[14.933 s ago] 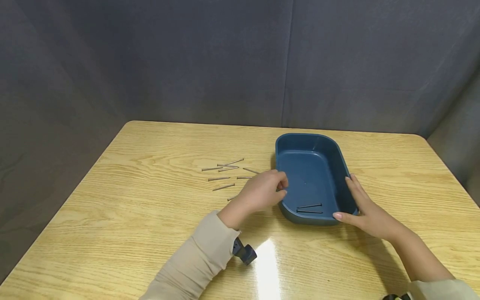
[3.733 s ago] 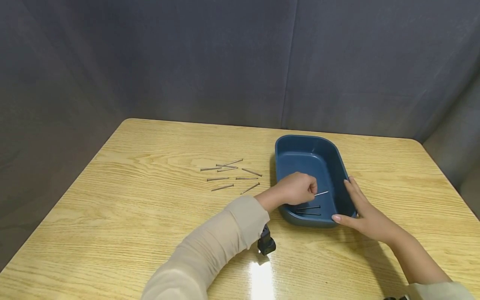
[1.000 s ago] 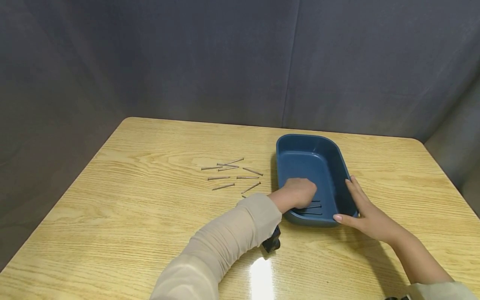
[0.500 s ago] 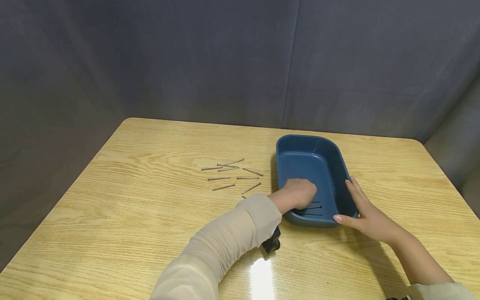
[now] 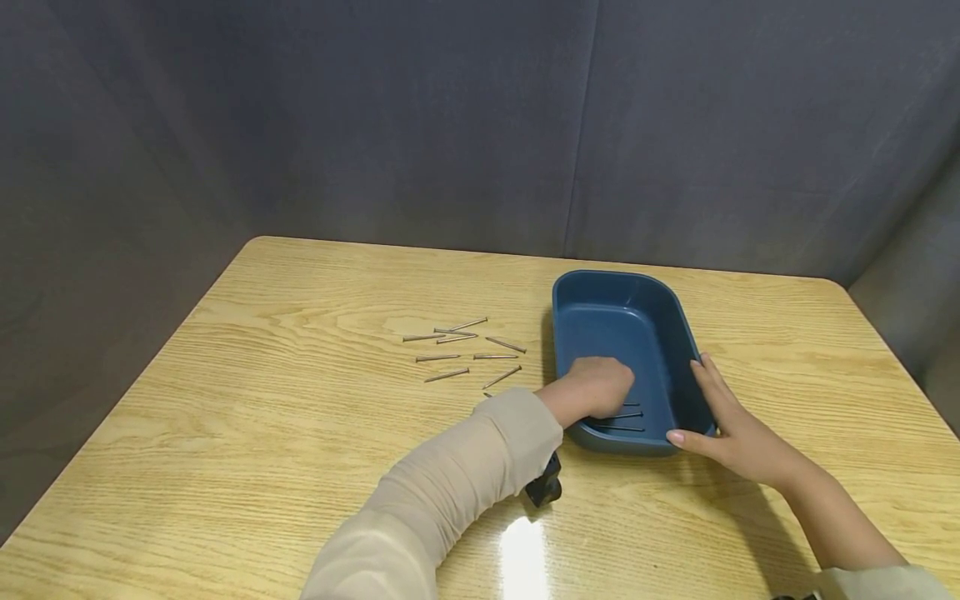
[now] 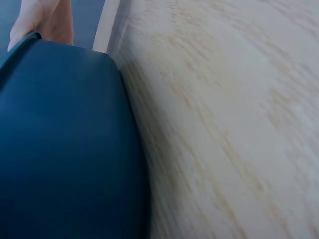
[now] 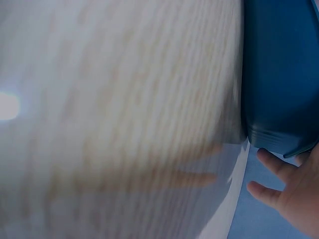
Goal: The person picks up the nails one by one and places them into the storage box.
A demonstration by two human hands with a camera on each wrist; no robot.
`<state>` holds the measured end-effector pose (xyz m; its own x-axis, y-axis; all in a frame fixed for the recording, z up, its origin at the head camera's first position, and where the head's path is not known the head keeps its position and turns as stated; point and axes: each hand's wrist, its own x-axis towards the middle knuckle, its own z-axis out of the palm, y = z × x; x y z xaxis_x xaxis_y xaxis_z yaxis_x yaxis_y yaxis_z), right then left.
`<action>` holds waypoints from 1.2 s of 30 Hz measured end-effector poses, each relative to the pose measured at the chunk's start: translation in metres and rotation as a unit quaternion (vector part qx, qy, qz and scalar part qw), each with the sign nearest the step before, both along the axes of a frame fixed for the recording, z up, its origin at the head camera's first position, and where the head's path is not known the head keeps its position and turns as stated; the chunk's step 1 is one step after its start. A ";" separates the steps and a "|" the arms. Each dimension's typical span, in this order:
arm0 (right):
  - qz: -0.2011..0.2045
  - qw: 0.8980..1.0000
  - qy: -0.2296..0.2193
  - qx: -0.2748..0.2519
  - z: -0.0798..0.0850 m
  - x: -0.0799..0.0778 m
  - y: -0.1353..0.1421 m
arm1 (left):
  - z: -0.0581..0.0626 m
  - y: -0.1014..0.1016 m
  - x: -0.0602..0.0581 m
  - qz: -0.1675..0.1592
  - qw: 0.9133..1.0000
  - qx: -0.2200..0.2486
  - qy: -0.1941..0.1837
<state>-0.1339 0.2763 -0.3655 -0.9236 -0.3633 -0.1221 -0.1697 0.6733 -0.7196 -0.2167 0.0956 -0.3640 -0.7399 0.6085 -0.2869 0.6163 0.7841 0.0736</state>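
My left hand (image 5: 597, 386) reaches over the left side of a deep blue tray (image 5: 611, 325), close above its floor. One end of a steel nail (image 5: 632, 404) sticks out from under its curled fingers; the fingertips are hidden. Two more nails (image 5: 630, 428) lie nearly parallel on the tray floor, nearer the front. At the tray's near right corner, my right hand (image 5: 738, 425) holds the tray, thumb on the rim and fingers along the outer right wall. In the right wrist view, two fingers (image 7: 274, 167) are spread apart. The left wrist view shows the tray's outer wall (image 6: 70, 139).
Several loose nails (image 5: 447, 375) are scattered on the wooden table (image 5: 300, 433) left of the tray. One nail tip (image 5: 487, 395) peeks out beside the left sleeve (image 5: 450, 475). A grey curtain (image 5: 375, 125) hangs behind the table's far edge.
Around 15 seconds ago, my left hand was at the tray's left rim, with two nails inside. It carried a third nail in and lowered it. Both hands have stayed still over the last second.
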 end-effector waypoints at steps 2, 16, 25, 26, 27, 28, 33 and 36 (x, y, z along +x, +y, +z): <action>0.000 1.000 0.000 0.001 0.000 0.000 0.000 | 0.002 0.000 0.000 0.002 1.000 0.004 0.000; -0.002 1.000 -0.001 0.002 0.001 0.000 0.000 | 0.026 -0.020 0.012 -0.007 0.997 0.078 0.010; -0.002 1.000 0.004 0.000 0.000 0.000 -0.001 | 0.033 -0.039 0.018 -0.019 0.991 0.132 0.032; -0.002 1.000 0.005 0.000 0.000 0.000 -0.001 | 0.033 -0.040 0.019 -0.019 0.990 0.134 0.033; -0.002 1.000 0.005 0.000 0.000 0.000 -0.002 | 0.033 -0.042 0.020 -0.019 0.990 0.137 0.033; -0.002 1.000 0.005 0.000 0.001 0.000 -0.002 | 0.034 -0.043 0.020 -0.019 0.990 0.138 0.033; -0.004 1.000 0.003 0.002 0.002 0.001 -0.003 | 0.035 -0.049 0.023 -0.017 0.989 0.143 0.033; -0.005 1.000 0.001 0.003 0.002 0.001 -0.002 | 0.037 -0.053 0.024 -0.016 0.988 0.149 0.034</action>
<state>-0.1327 0.2738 -0.3631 -0.9277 -0.3527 -0.1227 -0.1634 0.6787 -0.7160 -0.1925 0.0424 -0.3269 -0.7297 0.6825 -0.0413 0.6525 0.7131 0.2565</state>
